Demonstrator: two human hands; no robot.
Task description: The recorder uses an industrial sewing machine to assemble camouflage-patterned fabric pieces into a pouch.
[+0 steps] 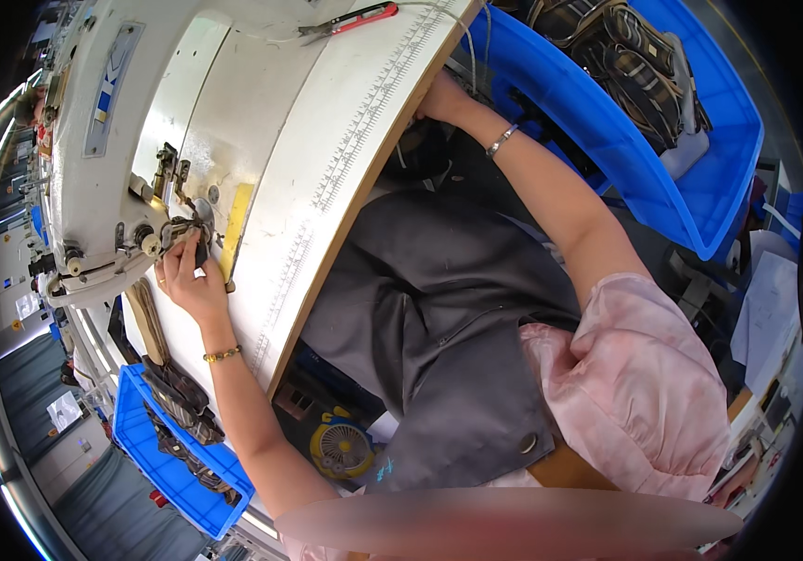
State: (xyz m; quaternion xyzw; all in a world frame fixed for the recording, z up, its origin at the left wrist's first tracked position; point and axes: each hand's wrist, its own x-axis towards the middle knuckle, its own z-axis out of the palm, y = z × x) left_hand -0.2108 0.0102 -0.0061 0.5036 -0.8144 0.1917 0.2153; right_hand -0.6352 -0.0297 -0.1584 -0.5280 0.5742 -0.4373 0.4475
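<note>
White tabletop spans the upper middle of the view, a ruler scale printed along its near edge. On it stands the white sewing machine, its needle end toward the person. Beyond the right arm, a large blue bin holds plaid pieces; below the table edge, a dark apron covers the lap. At the left, a smaller blue bin holds more dark plaid pieces. Left hand is at the needle assembly, thumb and forefinger nearly together in a narrow pinch; whether something thin lies between them cannot be told. Right hand is at the table's near edge, fingers hidden; its grip cannot be told. Yellow strip lies just beside the left fingertips; red-handled snips lie well apart, at the far end of the table. Judged risks: a pricked or pinched finger, should the machine be driven while the left fingertips are so close to the needle; the feet are not clearly seen, so pedal contact is unknown. A slip of the pinch among the small metal parts seems possible, caused by cramped space. A sideways knock of the left thumb could shift the strip, if loose.
</note>
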